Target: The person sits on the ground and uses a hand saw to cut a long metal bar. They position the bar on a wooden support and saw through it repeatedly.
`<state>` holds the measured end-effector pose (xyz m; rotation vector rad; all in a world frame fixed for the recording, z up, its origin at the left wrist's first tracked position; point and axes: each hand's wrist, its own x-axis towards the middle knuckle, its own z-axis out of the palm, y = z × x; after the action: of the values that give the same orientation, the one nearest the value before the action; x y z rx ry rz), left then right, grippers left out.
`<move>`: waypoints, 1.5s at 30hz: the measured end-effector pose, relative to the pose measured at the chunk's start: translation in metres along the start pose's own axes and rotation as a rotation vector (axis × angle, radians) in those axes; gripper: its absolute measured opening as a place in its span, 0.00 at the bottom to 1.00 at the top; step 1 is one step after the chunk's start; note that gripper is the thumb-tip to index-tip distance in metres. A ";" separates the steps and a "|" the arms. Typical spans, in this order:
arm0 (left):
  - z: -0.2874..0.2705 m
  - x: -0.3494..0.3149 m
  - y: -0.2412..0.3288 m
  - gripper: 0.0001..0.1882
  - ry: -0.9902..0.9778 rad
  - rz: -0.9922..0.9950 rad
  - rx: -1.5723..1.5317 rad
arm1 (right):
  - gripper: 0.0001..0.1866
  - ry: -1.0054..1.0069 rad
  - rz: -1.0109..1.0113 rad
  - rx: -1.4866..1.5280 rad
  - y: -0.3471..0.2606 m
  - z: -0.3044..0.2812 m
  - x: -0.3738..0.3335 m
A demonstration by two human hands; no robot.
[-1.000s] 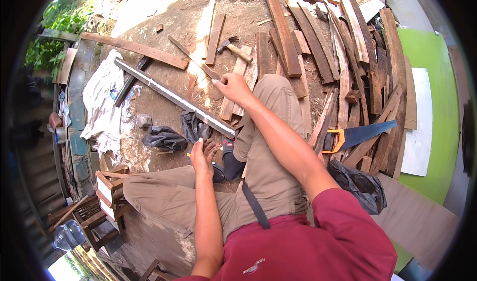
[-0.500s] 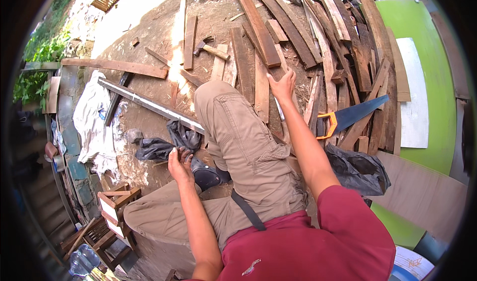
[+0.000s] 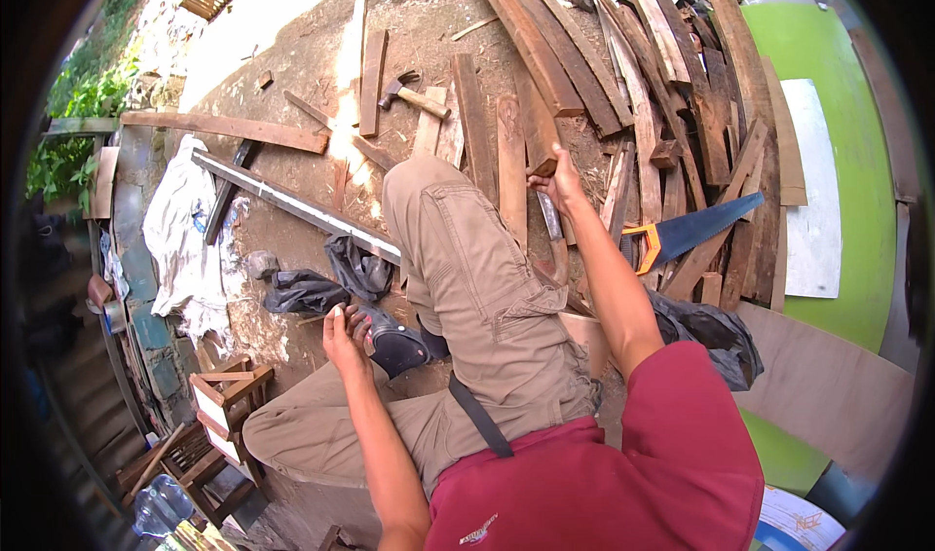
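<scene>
The fingers of my right hand [image 3: 562,183] are closed round the near end of a brown wooden board [image 3: 538,128], beside my right knee. That end is tilted up off the ground, and the far part lies beneath a longer plank [image 3: 531,40]. My left hand [image 3: 348,337] hovers over my left leg near a dark shoe [image 3: 392,342], its fingers loosely curled and apart; I see nothing clearly held in it. Just below my right hand a tool with a metal part [image 3: 550,217] lies partly hidden. A handsaw [image 3: 696,228] with an orange-and-black handle rests on wood to the right of my forearm.
A claw hammer [image 3: 417,95] lies among loose boards ahead. Piled planks [image 3: 672,84] fill the right side. Black plastic bags [image 3: 360,267], a white-topped bar [image 3: 292,203] and a white cloth [image 3: 185,249] lie to the left. A small wooden frame [image 3: 229,395] stands lower left.
My right hand has closed on the board and raised its near end. The longer plank on top has shifted right. My left hand has dropped slightly toward me.
</scene>
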<state>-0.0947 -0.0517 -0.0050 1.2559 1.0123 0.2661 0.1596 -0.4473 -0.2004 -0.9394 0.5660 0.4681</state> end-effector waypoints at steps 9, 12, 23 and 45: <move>-0.007 0.006 -0.024 0.17 -0.017 -0.007 0.101 | 0.45 0.266 -0.372 -0.974 0.037 -0.013 -0.045; -0.004 0.005 -0.021 0.14 0.005 -0.015 0.096 | 0.44 0.701 -0.616 -1.413 0.064 -0.015 -0.052; -0.035 0.002 -0.021 0.17 0.069 -0.015 0.059 | 0.30 0.722 -0.358 -1.418 0.064 -0.027 -0.053; 0.002 0.027 -0.017 0.16 -0.049 0.003 0.060 | 0.29 -0.043 -0.085 -0.251 -0.070 -0.029 -0.203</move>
<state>-0.0834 -0.0406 -0.0327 1.3124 0.9825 0.2068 0.0397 -0.5338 -0.0419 -1.1858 0.4323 0.4886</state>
